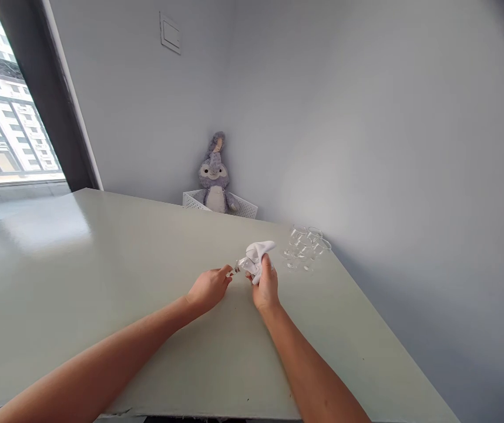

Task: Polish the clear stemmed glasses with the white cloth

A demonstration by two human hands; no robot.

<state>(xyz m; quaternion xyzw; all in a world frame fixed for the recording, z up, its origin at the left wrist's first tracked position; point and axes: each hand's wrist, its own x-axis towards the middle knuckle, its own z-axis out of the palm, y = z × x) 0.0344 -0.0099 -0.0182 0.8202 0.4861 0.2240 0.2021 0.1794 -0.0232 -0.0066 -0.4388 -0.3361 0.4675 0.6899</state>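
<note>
Nearest of all, two bare forearms (102, 364) reach in over the front edge of the glossy, pale green tabletop (146, 235). From the left, the left hand (209, 289) comes first, its fingertips closed in a pinch on the narrow end of a small, clear glass (241, 264). Behind, along the far edge, a grey plush rabbit (215, 176) with a pale belly sits in a white perforated basket (245, 207). The small glass is held tilted between the hands, nearer the tabletop's right edge than its far left corner; the narrow end looks like a stem and foot, though it is too small to be sure. Its wide end is wrapped in a soft, white cloth (256, 252), bunched and gripped by the right hand (267, 289), thumb on top. Farther right, close to the right edge towards the far corner, stands a cluster of clear, stemmed glasses (306, 241).

The small glass should be light and stiff, thin enough to chip or snap, and slippery to bare skin. Pinching it low near the foot while the cloth cushions the bowl is a sound hold; twisting one end hard against the other would strain the narrow part.
</note>
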